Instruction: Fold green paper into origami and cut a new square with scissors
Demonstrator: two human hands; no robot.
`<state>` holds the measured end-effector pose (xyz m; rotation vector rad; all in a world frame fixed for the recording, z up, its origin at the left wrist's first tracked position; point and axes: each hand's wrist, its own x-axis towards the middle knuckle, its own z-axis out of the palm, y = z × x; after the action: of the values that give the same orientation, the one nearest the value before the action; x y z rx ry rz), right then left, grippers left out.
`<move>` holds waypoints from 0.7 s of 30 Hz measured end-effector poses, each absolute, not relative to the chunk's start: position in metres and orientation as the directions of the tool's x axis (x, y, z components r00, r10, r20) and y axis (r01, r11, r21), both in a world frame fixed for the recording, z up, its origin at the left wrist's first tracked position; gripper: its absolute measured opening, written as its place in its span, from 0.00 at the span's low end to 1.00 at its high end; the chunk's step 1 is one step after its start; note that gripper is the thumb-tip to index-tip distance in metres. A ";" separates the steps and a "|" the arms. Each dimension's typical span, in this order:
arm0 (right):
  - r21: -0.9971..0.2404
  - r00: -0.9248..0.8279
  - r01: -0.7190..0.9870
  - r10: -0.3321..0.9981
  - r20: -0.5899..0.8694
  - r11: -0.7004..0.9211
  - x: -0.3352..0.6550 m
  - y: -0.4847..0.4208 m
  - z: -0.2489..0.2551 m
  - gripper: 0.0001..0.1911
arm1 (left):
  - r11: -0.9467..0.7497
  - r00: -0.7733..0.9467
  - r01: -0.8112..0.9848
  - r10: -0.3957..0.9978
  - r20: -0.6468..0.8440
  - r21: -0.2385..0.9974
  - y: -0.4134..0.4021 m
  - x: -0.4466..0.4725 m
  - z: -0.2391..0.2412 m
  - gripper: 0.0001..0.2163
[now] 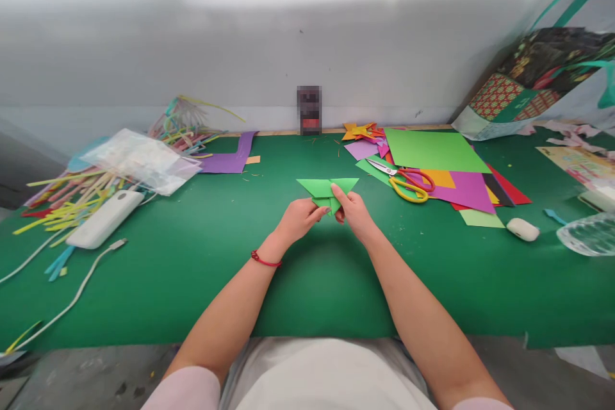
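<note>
A folded light-green paper (323, 188) with two pointed wings lies at the middle of the green table (202, 269). My left hand (298, 219) pinches its lower edge from the left, fingers curled; a red string circles that wrist. From the right, my right hand (353, 208) grips the paper too, its thumb pressed on top of the fold. The bottom tip of the paper is hidden between my fingers.
Scissors with yellow and red handles (406, 180) lie on a stack of coloured sheets (439, 160) to the right. A white eraser-like lump (523, 229) and a clear plastic piece (589, 235) sit far right. At left lie paper strips (67, 198), a plastic bag (137, 157), a white power bank (106, 219) and cable.
</note>
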<state>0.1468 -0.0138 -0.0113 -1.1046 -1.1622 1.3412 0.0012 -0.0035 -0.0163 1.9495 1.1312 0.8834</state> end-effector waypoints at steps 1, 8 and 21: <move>-0.995 -0.074 -0.097 0.997 -0.016 -0.023 0.147 -0.014 -0.011 0.32 | -0.389 0.399 0.413 0.890 0.220 0.824 -0.004 0.003 -0.016 0.18; -0.999 -0.037 -0.027 0.998 0.046 0.045 0.143 -0.018 -0.005 0.34 | -0.170 0.239 0.195 0.963 0.122 0.966 -0.007 0.015 -0.014 0.19; -0.996 -0.058 -0.075 0.997 -0.043 -0.048 0.137 -0.016 -0.016 0.34 | -0.064 0.023 -0.116 0.997 0.068 0.991 -0.010 0.027 -0.012 0.18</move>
<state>0.1367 -0.0165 -0.0158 -1.1589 -1.1713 1.3190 0.0265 -0.0103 -0.0122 1.1833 1.0721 1.2902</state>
